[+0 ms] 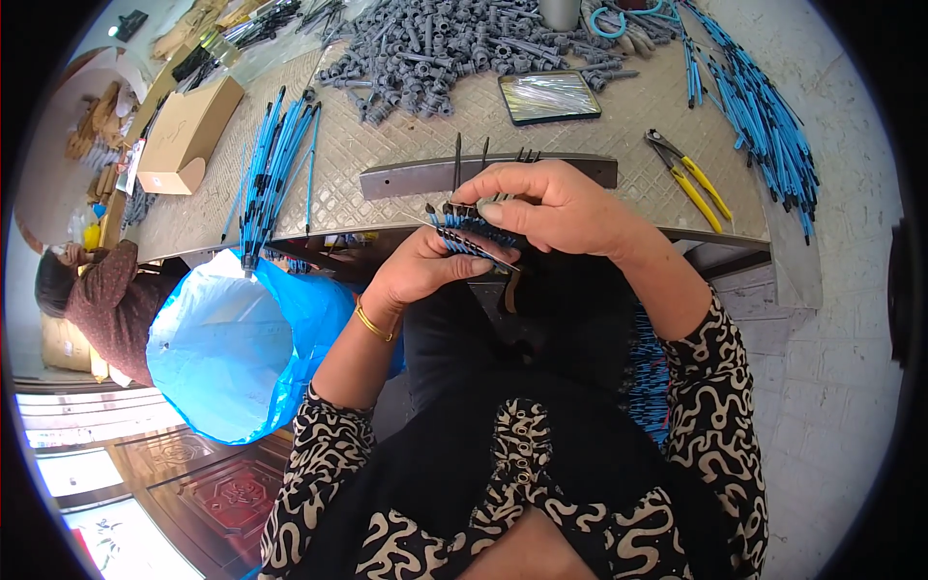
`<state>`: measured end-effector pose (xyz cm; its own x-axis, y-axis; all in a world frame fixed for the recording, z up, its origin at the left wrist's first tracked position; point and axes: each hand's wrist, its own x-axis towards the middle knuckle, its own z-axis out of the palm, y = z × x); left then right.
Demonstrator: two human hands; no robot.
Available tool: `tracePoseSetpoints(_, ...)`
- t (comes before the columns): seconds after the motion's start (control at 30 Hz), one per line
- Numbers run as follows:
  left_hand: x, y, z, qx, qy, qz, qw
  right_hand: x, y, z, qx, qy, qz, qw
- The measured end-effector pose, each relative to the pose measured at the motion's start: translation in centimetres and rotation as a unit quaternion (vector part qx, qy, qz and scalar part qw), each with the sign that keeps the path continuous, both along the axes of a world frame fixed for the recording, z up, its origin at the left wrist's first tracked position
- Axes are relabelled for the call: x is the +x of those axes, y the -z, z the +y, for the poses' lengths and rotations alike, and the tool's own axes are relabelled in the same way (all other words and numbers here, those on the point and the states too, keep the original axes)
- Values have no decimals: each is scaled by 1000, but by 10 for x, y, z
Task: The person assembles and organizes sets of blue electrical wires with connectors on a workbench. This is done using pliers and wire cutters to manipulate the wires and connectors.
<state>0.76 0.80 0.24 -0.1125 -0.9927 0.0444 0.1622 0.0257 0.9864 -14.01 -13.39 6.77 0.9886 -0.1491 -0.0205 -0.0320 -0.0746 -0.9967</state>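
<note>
- Blue-and-black rods (pixel 474 232): a thin bundle, fanned at 12 o'clock.
- Left hand (pixel 420 271) pinches the bundle from below.
- Right hand (pixel 556 208) curls closed over its top.

A big metal table with a bumpy top (pixel 406 145) filled the upper part of the frame. A heap of small grey plastic parts (pixel 435 48) lay at the top middle. Long blue sticks with black tips (pixel 275 164) lay on the left, and more (pixel 764 116) on the right. Yellow-handled pliers (pixel 688 174) lay at the right. A brown cardboard box (pixel 188 130) sat at the upper left, and a flat dark tray (pixel 548 97) near the middle.
</note>
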Motion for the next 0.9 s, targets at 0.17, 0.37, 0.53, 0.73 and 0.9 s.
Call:
tracePoseSetpoints(0.17,-1,0,2,20,-4,15,1000,2,9,3,34,-12,-26,999)
tracePoseSetpoints(0.37,0,3,5,42,-2,24,999,3,20,9,43,-14,-55,997)
tracePoseSetpoints(0.53,-4,7,3,38,-26,-40,998,5,5,12,-288,93,-161,940)
tracePoseSetpoints(0.73,-11,7,5,54,-67,-64,994,24,-2,9,-408,72,-175,893)
tracePoseSetpoints(0.9,-13,12,4,-33,-102,-51,993,38,-10,4,-378,50,-162,910)
